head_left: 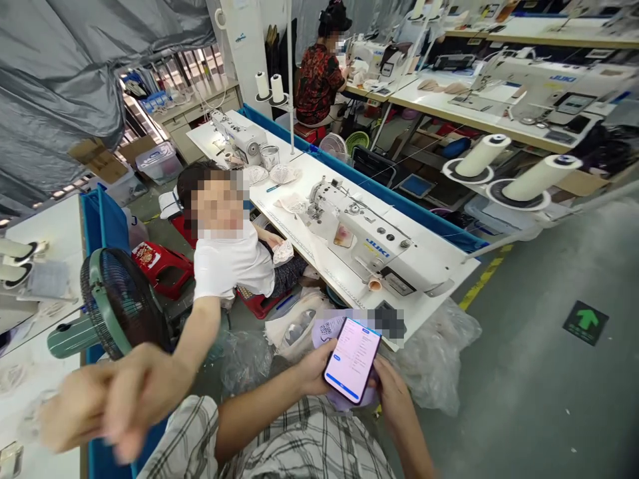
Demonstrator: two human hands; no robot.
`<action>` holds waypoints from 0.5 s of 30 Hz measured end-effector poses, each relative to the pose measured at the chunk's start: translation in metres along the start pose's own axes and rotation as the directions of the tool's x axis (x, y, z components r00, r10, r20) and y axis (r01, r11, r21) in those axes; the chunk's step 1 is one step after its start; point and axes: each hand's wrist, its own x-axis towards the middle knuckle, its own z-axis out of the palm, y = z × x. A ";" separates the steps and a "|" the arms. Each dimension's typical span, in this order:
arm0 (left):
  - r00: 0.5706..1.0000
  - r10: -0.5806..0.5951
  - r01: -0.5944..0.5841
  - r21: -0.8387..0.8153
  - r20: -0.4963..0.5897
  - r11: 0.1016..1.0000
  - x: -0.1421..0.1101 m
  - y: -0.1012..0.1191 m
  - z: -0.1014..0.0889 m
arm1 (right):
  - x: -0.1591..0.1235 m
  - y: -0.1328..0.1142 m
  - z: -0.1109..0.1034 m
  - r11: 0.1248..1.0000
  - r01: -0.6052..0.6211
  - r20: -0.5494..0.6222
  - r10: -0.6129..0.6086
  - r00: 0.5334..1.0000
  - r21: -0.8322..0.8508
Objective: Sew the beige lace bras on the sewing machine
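Both my hands hold a smartphone (352, 360) with a lit white screen and blue buttons, low in front of my plaid shirt. My left hand (315, 370) grips its left edge, and my right hand (392, 386) closes round its right edge. A purple sheet (324, 327) with a QR code shows behind the phone; whether my fingers also hold it, I cannot tell. A seated co-worker in a white shirt (233, 261) stretches a blurred hand (114, 399) toward the camera at lower left. The co-worker's other hand holds a pale lace piece (283, 251).
A white sewing table (319, 249) with a JUKI sewing machine (369, 233) stands ahead. A green fan (112, 303) and red stool (162, 266) are at left. Clear plastic bags (434, 352) lie by the table's end. Another person (319, 83) sits at the back.
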 end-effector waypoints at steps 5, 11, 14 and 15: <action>0.999 -0.053 0.053 0.072 -0.006 0.996 0.004 0.003 0.002 | -0.006 -0.006 -0.004 0.983 -0.167 0.015 0.166 0.986 0.082; 0.995 -0.095 0.099 0.094 -0.040 0.991 0.013 -0.015 0.001 | -0.013 0.018 -0.022 0.956 -0.237 -0.001 0.241 0.971 0.173; 0.996 -0.062 0.067 0.075 -0.062 0.995 0.016 -0.032 0.003 | -0.012 0.031 -0.036 0.965 -0.216 0.041 0.212 0.976 0.150; 0.997 -0.040 0.045 0.066 -0.073 0.997 0.017 -0.038 0.004 | -0.011 0.034 -0.041 0.973 -0.198 0.062 0.192 0.979 0.121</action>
